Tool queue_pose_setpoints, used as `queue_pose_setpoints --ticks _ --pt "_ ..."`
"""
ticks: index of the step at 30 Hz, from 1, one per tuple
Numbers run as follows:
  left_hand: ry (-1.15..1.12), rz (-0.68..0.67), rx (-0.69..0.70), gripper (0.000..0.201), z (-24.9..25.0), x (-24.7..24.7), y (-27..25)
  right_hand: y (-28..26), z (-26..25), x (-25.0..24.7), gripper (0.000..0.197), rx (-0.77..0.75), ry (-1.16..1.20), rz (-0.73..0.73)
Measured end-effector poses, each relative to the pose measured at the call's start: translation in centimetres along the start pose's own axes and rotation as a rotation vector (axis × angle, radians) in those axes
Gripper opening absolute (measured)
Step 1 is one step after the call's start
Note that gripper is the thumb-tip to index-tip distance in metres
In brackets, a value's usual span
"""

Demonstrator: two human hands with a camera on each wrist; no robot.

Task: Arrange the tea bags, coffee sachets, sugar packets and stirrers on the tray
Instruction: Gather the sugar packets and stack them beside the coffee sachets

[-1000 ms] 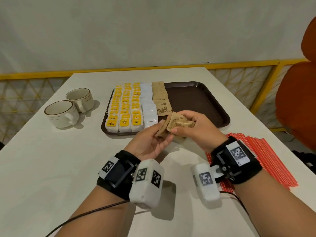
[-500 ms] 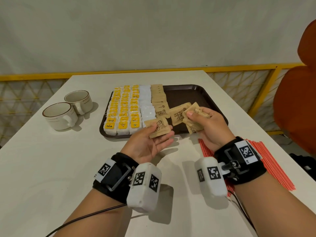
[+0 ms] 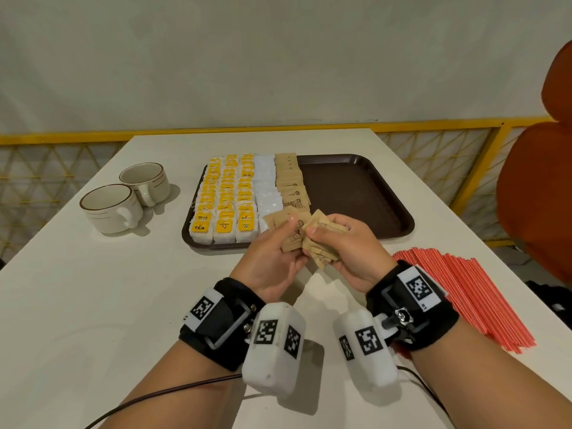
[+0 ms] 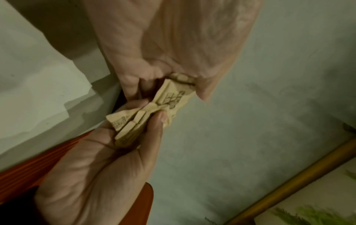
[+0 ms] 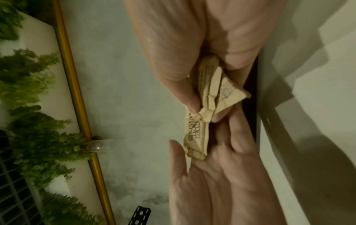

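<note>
White table [image 3: 93, 305], one tray [image 3: 356, 181], two cups [image 3: 123, 198]

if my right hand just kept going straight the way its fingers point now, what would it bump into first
Most likely your left hand. The right hand holds a bunch of brown sugar packets with fingers aimed leftward, and the left hand's grip on one packet sits right against them. Depth is unclear, but the packets look already touching.
</note>
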State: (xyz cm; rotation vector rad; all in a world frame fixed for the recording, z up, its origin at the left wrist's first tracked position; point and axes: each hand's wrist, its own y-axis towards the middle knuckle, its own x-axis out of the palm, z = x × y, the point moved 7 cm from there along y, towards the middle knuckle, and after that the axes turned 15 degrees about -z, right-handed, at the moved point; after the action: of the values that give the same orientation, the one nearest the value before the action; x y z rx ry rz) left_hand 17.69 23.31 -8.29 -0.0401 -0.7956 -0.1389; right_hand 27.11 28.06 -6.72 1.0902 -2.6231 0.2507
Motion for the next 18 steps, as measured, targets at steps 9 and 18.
queue_pose_setpoints --ticks 9,18 --pt "-0.058 0.184 0.069 0.024 0.8 -2.2 -0.1 -0.2 -0.5 0.3 0.031 0.014 0.109 -0.070" --pt "0.128 0.160 0.084 0.022 1.2 -1.9 -0.4 -0.2 -0.9 -0.1 0.034 -0.033 0.042 -0.061"
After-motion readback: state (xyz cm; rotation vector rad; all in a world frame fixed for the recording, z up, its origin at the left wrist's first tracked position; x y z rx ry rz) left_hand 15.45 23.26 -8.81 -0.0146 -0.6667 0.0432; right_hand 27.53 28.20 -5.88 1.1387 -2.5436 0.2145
